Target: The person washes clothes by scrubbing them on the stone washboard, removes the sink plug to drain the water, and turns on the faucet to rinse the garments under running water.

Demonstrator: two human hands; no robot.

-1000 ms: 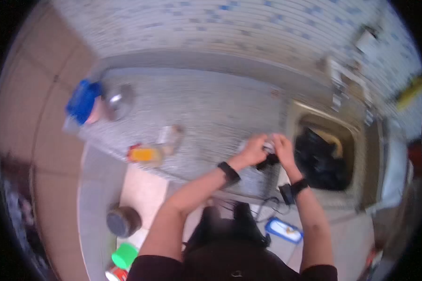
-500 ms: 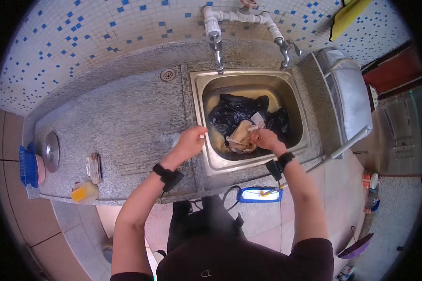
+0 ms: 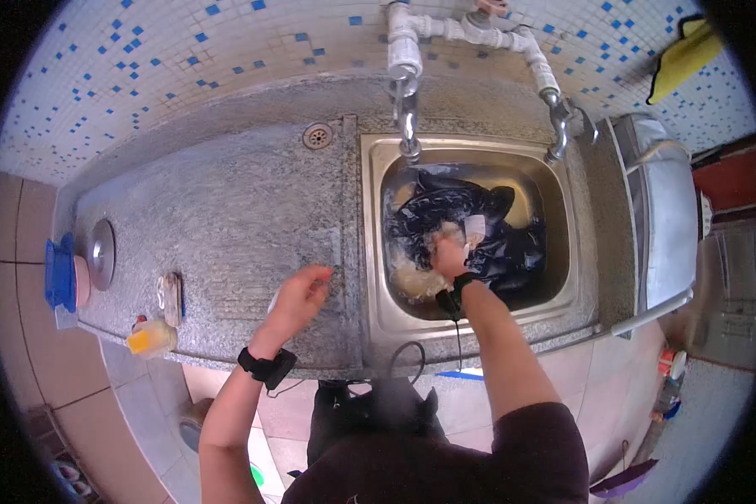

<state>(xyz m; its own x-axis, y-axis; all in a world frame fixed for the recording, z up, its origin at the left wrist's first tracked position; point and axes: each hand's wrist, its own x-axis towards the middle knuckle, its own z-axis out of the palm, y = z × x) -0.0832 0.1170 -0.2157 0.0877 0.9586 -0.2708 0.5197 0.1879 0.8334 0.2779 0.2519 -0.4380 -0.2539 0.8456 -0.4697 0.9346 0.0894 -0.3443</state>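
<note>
In the steel sink, dark clothing lies soaking in water. My right hand reaches down into the sink, its fingers closed on a light beige cloth that is partly under the water. A small white tag shows just beside these fingers. My left hand hovers above the stone counter, left of the sink, with its fingers curled in. A bit of white shows behind that hand; what it holds, if anything, is hidden.
Two metal taps, a left tap and a right tap, stand behind the sink. On the counter are a brush, a yellow-lidded container, a metal lid and a blue basket. A grey-white covered object stands at the right.
My right hand has gone lower into the sink, and the beige cloth has sunk into the water with it. My left hand has moved away from the sink rim, leftward over the counter.
</note>
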